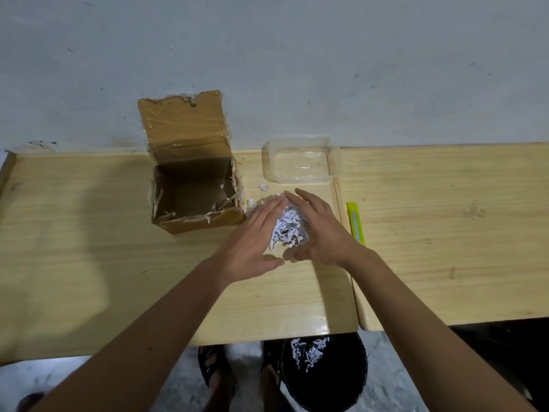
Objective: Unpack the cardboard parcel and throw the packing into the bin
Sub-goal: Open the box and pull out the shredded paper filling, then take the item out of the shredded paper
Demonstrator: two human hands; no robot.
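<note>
Now | wooden table against grey wall | both grips open, cupping paper shreds

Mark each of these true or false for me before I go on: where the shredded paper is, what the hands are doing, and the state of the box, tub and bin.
1. Both hands, left hand and right hand, cup a pile of shredded paper on the table. True.
2. The cardboard box is sealed. False: its flap stands open.
3. The clear plastic tub is full of shreds. False: it looks empty.
4. The black bin already holds some shreds. True.
5. The yellow utility knife lies inside the box. False: it lies on the table, right of the hands.
</note>
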